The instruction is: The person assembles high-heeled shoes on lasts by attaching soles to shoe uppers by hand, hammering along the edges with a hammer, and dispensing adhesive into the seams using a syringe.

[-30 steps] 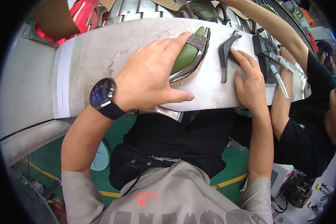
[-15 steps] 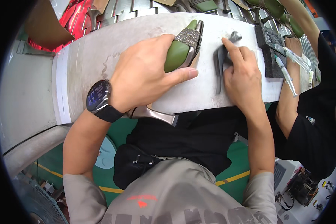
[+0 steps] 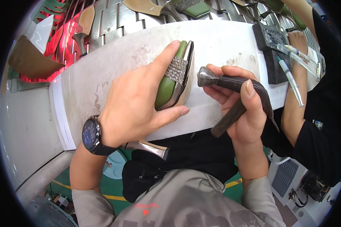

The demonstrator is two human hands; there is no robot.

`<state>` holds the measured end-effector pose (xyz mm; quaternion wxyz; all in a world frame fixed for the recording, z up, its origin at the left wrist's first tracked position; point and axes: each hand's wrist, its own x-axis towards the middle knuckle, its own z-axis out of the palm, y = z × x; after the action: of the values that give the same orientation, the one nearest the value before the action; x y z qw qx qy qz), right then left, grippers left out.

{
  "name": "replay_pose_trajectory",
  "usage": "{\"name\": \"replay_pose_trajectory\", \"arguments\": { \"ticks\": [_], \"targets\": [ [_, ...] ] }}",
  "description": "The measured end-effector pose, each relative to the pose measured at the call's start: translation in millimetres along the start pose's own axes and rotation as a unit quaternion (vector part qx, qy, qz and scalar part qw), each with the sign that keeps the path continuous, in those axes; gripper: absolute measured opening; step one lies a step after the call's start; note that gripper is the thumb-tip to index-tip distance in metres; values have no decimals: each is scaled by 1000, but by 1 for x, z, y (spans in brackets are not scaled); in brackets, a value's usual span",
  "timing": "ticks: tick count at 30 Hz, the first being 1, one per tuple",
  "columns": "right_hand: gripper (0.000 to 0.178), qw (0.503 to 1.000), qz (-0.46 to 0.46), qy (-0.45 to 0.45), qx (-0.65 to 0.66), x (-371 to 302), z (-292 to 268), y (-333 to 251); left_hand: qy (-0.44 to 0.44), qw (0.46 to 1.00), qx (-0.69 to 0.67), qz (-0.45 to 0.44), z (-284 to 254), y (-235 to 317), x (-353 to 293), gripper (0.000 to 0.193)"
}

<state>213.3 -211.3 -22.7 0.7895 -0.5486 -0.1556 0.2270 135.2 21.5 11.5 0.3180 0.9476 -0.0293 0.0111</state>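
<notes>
My left hand (image 3: 130,100) is wrapped round a green high-heeled shoe (image 3: 165,92), pressing it on its side against the white tabletop. A glittery grey band crosses the shoe's front, and its sole edge faces right. The shoe's bronze heel (image 3: 149,148) juts past the table's near edge below my wrist; its middle is hidden under my hand. To the right, my right hand (image 3: 248,109) is closed round a dark shoemaker's hammer (image 3: 235,82), held above the table. Its round metal face points left toward the shoe, while the thin curved end points down to the right.
A slatted metal conveyor (image 3: 113,22) with several shoes and insole pieces runs behind the white table (image 3: 216,38). Black foam blocks (image 3: 272,62) and syringes (image 3: 290,80) sit at the right, beside a co-worker's arm (image 3: 294,102). A brown curved sheet (image 3: 32,60) is at far left.
My right hand has picked the hammer up off the tabletop and turned palm up with it. My left hand and the shoe have shifted slightly left and nearer to me.
</notes>
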Motion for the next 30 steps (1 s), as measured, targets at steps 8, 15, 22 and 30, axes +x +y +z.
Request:
{"name": "replay_pose_trajectory", "arguments": {
  "ticks": [8,15,22,30],
  "targets": [
    [38,1000,-2,8,30,1,13,8,5,999,-18,50,-1,-2,3,117],
    [30,971,-39,-142,-187,36,3,-35,1,998,7,57,-2,-4,5,118],
    [28,994,2,-42,-103,35,13,-42,-32,999,-5,42,-5,-2,6,118],
    [34,967,70,-65,-234,97,9,-53,-43,998,5,42,-8,-3,4,117]
  ]
}}
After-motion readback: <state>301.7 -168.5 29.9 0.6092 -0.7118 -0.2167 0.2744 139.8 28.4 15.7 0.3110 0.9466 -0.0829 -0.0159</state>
